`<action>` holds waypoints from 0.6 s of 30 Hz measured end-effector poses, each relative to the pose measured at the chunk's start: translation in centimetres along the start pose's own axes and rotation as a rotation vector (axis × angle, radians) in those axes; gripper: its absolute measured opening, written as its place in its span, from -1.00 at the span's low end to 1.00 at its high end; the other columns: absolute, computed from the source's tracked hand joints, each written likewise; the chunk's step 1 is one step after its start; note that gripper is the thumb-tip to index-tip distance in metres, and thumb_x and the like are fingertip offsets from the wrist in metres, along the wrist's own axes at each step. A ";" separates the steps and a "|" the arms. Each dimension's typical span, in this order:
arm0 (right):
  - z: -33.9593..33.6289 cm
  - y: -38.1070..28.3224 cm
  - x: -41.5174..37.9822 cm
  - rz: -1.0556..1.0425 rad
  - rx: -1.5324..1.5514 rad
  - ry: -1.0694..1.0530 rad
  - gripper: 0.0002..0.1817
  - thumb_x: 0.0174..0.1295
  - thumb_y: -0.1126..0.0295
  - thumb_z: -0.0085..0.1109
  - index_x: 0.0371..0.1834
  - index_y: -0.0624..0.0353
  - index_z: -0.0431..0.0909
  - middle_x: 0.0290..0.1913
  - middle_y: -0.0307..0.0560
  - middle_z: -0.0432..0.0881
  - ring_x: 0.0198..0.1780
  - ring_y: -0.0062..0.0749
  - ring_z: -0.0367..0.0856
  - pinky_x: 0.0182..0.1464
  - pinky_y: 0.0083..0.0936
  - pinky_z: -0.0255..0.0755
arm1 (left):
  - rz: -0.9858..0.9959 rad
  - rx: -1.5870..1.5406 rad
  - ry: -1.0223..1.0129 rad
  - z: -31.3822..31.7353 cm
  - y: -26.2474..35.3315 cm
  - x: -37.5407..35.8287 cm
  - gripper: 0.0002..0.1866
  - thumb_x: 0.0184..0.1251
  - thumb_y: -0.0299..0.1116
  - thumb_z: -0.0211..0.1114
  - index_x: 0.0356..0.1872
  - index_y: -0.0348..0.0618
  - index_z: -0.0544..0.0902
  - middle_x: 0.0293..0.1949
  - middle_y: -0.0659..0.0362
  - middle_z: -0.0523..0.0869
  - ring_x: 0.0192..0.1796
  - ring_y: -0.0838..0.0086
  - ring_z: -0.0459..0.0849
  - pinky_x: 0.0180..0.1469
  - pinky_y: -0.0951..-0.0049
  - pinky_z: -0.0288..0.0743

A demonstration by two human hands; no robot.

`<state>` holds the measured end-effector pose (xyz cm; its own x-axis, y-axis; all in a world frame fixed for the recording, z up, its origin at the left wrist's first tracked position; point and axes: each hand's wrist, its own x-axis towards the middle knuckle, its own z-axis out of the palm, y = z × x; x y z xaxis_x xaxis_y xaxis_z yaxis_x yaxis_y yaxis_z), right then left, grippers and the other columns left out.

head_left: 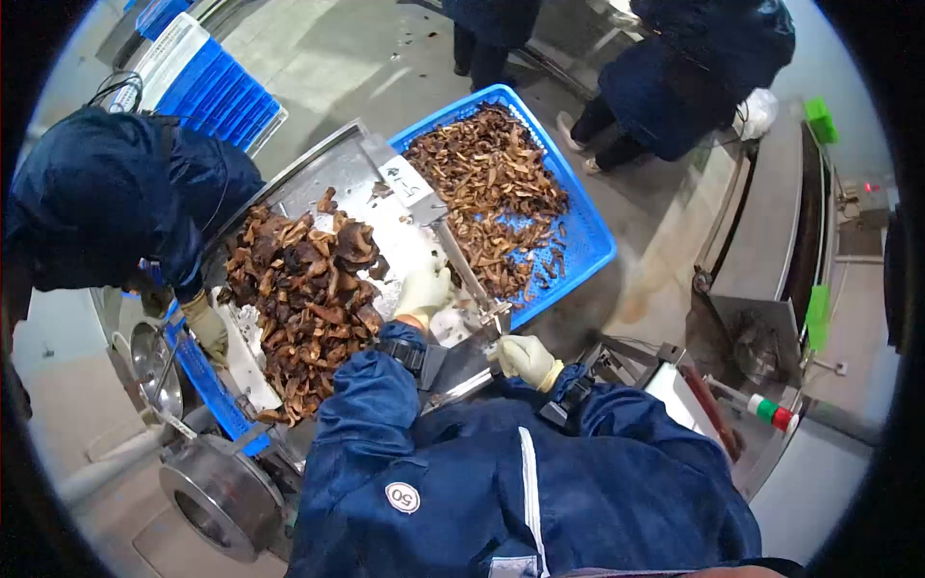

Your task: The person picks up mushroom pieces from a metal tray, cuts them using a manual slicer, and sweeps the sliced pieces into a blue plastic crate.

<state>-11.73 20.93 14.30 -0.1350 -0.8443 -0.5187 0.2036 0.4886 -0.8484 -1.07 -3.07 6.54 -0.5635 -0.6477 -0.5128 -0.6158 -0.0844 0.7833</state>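
My left hand [424,292], in a pale glove, reaches over the white surface of a metal tray [409,252], just right of a heap of brown mushroom-like pieces [313,303]. Its fingers blend into the white beneath them. My right hand [526,360], also gloved, is closed like a fist near the end of the metal edge bar [467,265]; whatever lies inside its fingers is hidden. Beyond the bar, a blue perforated crate [590,226] holds smaller, sliced brown pieces [491,188].
A co-worker [106,193] leans in from the left, with a gloved hand [206,330] beside the heap. Two more people [496,29] [674,82] stand behind the crate. Stacked blue crates [217,91] are at the upper left. Metal machinery [222,496] stands lower left, a conveyor [761,231] at right.
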 end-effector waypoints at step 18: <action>0.6 0.9 0.7 -0.148 0.030 0.038 -0.56 0.53 0.22 -0.16 -0.57 0.14 0.37 -0.62 -0.12 0.51 -0.53 -0.39 0.52 0.05 -0.31 0.54 | 0.161 0.224 0.252 -7.8 -2.3 -16.7 -0.67 0.40 -0.21 0.21 0.04 -0.17 0.69 -0.05 -0.07 0.77 -0.10 0.07 0.75 0.01 0.24 0.61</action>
<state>-11.08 20.65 13.26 -0.2022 -0.8974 -0.3922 0.2077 0.3521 -0.9126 14.03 2.05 15.97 -0.5271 -0.8075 -0.2648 -0.6511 0.1836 0.7364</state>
